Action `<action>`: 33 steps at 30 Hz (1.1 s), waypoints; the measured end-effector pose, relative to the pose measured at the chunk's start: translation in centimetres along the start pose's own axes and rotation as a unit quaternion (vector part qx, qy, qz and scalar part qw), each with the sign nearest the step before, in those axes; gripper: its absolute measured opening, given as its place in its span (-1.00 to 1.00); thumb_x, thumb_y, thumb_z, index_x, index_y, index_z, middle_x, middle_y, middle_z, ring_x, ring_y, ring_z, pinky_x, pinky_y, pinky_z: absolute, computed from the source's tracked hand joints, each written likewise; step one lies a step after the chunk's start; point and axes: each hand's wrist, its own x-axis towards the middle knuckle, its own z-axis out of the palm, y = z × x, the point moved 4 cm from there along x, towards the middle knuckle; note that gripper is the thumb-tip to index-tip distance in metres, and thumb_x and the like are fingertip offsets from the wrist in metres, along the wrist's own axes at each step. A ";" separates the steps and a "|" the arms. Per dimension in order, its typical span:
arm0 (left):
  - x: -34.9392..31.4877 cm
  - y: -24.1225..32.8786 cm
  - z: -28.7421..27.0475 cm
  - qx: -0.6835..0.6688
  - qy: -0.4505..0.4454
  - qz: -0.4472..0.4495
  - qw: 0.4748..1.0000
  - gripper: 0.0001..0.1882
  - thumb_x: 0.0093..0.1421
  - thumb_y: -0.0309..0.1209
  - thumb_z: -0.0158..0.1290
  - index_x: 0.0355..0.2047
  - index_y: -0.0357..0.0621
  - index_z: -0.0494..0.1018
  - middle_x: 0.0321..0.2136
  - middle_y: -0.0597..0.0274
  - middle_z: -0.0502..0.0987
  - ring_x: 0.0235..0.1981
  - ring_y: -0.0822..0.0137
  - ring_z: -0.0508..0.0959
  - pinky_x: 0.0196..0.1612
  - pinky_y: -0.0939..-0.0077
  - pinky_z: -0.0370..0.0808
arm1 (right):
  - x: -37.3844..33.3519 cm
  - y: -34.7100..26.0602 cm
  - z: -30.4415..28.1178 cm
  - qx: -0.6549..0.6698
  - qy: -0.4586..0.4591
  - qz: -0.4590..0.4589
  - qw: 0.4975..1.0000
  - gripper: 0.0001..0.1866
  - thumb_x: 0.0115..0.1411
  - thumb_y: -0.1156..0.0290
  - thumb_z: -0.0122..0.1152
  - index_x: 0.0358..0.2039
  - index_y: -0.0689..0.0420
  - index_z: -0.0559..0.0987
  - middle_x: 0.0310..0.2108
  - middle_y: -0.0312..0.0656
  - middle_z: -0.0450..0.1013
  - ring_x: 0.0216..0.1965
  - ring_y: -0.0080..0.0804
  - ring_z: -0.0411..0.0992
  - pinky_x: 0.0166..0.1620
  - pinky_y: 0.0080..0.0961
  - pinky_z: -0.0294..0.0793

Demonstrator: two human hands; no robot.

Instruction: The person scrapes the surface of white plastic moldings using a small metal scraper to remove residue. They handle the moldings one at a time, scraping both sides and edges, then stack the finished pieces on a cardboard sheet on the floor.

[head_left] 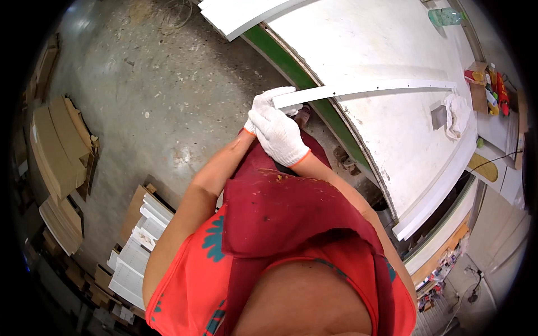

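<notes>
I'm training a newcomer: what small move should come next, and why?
Perhaps slide the right hand along the white strip toward the worktable: that hand and the left hand are bunched by the near end, which juts past the table's green edge, leaving the far stretch unheld.

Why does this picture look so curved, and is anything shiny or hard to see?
Head view: a wide fisheye lens bends straight edges, so the white strip may look more bowed than it is; pale glare marks the grey floor; the white tabletop looks very bright; the gloved hands look fairly sharp; the far-left edge is dim.
</notes>
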 end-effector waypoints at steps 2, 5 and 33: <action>0.2 0.4 -0.4 0.094 0.027 0.080 0.992 -0.67 0.23 -0.46 0.09 -0.01 -0.35 0.50 -0.14 0.14 0.61 -0.17 0.36 0.61 -0.06 0.44 0.57 | -0.3 1.1 -2.9 -0.012 0.056 0.050 0.997 -0.82 0.15 0.45 0.17 -0.22 0.14 0.57 -0.40 -0.09 0.42 -0.34 -0.17 0.46 -0.26 -0.33 0.47; 0.1 0.2 -0.4 0.226 0.028 0.111 0.967 -0.58 0.08 -0.53 0.26 -0.01 -0.28 0.53 -0.15 0.19 0.62 -0.18 0.45 0.60 -0.11 0.53 0.58 | -2.3 7.2 -10.3 -0.114 0.135 0.194 0.965 -0.75 0.19 0.41 0.18 -0.12 0.16 0.61 -0.40 -0.14 0.44 -0.33 -0.30 0.44 -0.24 -0.40 0.45; 0.0 -0.1 -0.3 -0.124 -0.047 -0.024 0.991 -0.47 0.12 -0.60 0.12 0.14 -0.36 0.36 -0.08 -0.04 0.56 -0.14 0.15 0.62 -0.05 0.32 0.59 | 0.0 -1.2 -0.7 0.007 0.042 -0.004 0.999 -0.83 0.09 0.55 0.08 -0.27 0.17 0.51 -0.45 -0.07 0.41 -0.35 -0.12 0.44 -0.25 -0.26 0.46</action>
